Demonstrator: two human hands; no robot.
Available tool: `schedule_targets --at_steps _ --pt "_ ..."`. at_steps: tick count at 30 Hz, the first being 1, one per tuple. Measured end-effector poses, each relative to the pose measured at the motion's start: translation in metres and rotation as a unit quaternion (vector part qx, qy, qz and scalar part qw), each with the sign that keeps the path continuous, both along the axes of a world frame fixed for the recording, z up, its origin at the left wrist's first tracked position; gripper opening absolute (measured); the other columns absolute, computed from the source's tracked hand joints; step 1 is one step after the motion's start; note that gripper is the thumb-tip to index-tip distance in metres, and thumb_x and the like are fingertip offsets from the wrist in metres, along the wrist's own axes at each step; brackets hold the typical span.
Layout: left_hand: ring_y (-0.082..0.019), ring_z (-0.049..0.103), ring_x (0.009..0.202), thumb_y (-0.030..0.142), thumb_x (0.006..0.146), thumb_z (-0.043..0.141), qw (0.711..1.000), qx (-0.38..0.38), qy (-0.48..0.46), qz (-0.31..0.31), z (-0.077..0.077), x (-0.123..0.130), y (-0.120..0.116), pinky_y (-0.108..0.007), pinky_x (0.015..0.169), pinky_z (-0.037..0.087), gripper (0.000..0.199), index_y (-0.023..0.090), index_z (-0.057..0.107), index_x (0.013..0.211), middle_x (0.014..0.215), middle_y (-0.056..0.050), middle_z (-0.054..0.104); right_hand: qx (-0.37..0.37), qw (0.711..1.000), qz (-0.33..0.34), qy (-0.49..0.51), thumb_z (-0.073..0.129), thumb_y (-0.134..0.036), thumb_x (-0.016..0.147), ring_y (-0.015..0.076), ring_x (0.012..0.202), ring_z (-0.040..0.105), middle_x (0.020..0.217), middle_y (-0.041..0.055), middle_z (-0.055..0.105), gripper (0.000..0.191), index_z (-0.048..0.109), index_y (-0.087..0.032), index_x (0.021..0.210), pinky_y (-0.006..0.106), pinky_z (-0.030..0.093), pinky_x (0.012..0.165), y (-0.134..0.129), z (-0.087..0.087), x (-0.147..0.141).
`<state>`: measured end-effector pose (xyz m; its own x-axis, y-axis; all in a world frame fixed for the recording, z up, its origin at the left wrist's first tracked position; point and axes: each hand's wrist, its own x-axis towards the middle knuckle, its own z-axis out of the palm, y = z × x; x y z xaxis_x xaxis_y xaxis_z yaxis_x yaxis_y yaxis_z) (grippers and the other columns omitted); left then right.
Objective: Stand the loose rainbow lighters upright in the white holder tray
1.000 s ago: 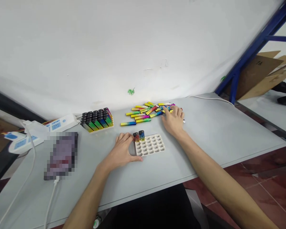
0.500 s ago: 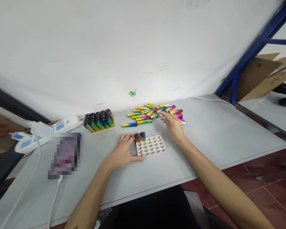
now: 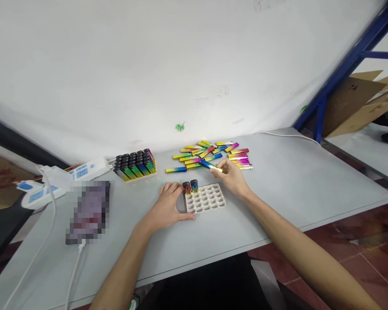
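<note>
A white tray (image 3: 209,199) with rows of oval holes lies flat on the table. Two lighters (image 3: 194,186) with black tops stand in its back left holes. My left hand (image 3: 170,204) grips the tray's left side, thumb along the front corner and fingers at the back corner. My right hand (image 3: 232,175) pinches one end of a shiny blue-and-yellow lighter (image 3: 210,165), tilted just above the near side of a loose pile of metallic-coloured lighters (image 3: 207,150). The pinched end is partly covered by the fingers.
A second tray filled with upright lighters (image 3: 136,163) stands at the back left. Farther left are power strips (image 3: 80,172), a blurred phone-like device (image 3: 89,211) and its white cable (image 3: 73,271). A blue metal frame (image 3: 330,86) and cardboard boxes (image 3: 352,99) are at the right.
My right hand has picked a blue-and-yellow lighter from the pile and drawn it slightly toward me. My left hand and the tray stay in place.
</note>
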<state>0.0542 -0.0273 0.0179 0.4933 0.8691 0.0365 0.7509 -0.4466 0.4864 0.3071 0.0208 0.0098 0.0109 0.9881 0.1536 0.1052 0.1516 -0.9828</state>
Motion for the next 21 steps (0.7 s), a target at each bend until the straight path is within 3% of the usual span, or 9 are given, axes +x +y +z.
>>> schedule_targets --at_steps 4,6,10,15,18,21 --pt "-0.032 0.044 0.11 0.075 0.064 0.073 1.0 0.002 -0.007 0.001 -0.0003 -0.0003 -0.0006 -0.049 0.1 0.039 0.07 0.022 0.059 0.107 0.116 -0.007 0.054 -0.062 0.994 0.018 0.085 0.078 -0.047 0.074 0.0153 0.07 0.07 0.096 -0.0008 0.063 0.041 0.057 -0.023 0.099 0.031 0.052 0.069 -0.0004 0.0031 -0.0004" --pt "-0.032 0.044 0.111 0.075 0.063 0.074 1.0 0.001 -0.005 0.001 -0.0001 -0.0001 -0.0007 -0.049 0.1 0.039 0.072 0.022 0.059 0.109 0.116 -0.007 0.054 -0.097 0.99 0.036 0.099 0.076 -0.048 0.076 0.0148 0.073 0.07 0.1 0.0004 0.063 0.041 0.061 -0.022 0.103 0.03 0.052 0.07 -0.0002 0.004 0.0006" --pt "-0.032 0.044 0.111 0.076 0.062 0.074 1.0 0.001 -0.005 0.0 0.0007 0.0006 -0.0004 -0.05 0.1 0.039 0.073 0.022 0.059 0.11 0.115 -0.008 0.055 -0.141 0.98 0.058 0.13 0.076 -0.046 0.076 0.0152 0.074 0.068 0.08 -0.0011 0.061 0.032 0.063 -0.019 0.087 0.026 0.05 0.065 0.0011 0.0029 0.0034" --pt "-0.032 0.044 0.111 0.075 0.063 0.074 1.0 -0.002 -0.009 0.001 0.0008 0.0004 -0.0005 -0.05 0.099 0.039 0.072 0.022 0.059 0.109 0.114 -0.008 0.054 -0.165 0.969 0.059 0.171 0.07 -0.035 0.076 0.0139 0.067 0.062 0.076 -0.0013 0.061 0.022 0.058 -0.02 0.087 0.027 0.049 0.062 0.0009 0.0034 0.0014" --pt "-0.032 0.044 0.11 0.074 0.063 0.075 1.0 0.001 -0.015 0.001 0.0 -0.0005 -0.0007 -0.05 0.098 0.04 0.071 0.023 0.06 0.109 0.114 -0.008 0.054 -0.176 0.966 0.041 0.185 0.06 -0.039 0.08 0.0103 0.053 0.049 0.068 -0.004 0.053 0.019 0.059 -0.021 0.086 0.025 0.043 0.053 0.0005 0.005 0.0005" --pt "-0.032 0.045 0.109 0.074 0.063 0.075 1.0 0.001 -0.013 0.002 -0.0003 -0.0007 -0.0008 -0.049 0.098 0.04 0.071 0.023 0.06 0.109 0.114 -0.008 0.054 -0.174 0.967 0.033 0.182 0.06 -0.05 0.083 0.008 0.046 0.033 0.061 -0.0076 0.038 0.029 0.06 -0.021 0.087 0.023 0.032 0.044 0.0006 0.0058 0.0014"
